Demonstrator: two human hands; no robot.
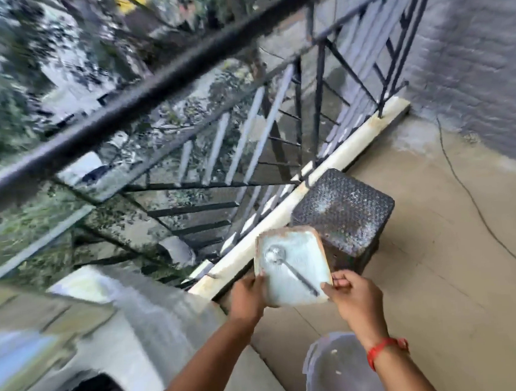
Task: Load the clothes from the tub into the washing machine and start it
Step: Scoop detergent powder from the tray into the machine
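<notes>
box [294,268] btwn both hands' fingers [340,282]

Black metal railing [183,76] runs across the balcony edge, fixed on a pale concrete curb [353,142]. Dark perforated stool [345,208] stands just beside the curb on the tan floor [435,245]. Thin wire [474,200] trails over the floor. Grey brick wall [477,46] at right. Blurred foliage [1,120] beyond the bars.
</notes>
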